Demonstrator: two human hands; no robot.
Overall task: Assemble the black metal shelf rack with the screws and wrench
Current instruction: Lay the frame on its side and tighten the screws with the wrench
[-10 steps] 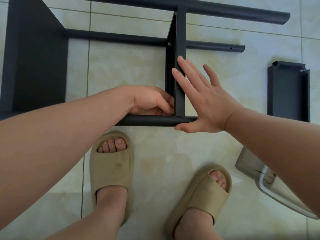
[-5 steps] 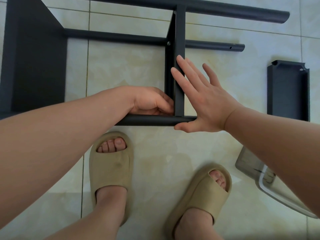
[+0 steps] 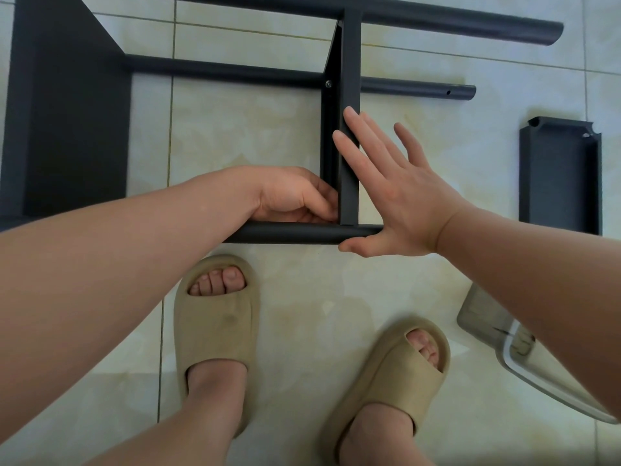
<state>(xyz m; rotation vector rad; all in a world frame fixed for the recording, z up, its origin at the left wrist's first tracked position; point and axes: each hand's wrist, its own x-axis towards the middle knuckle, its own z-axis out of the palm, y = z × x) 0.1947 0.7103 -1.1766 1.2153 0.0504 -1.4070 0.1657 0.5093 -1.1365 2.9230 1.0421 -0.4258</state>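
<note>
The black rack lies on its side on the tile floor, just past two tan slippers. The left hand sits in the corner where the middle shelf meets the near tube. Its fingers are curled in tight against the shelf, and I cannot tell if they hold anything. The right hand is flat, fingers straight and spread apart, pressing on the other side of that shelf. Its thumb touches the end of the tube. A small silver screw shows higher up. A loose black shelf lies well apart on the right.
</note>
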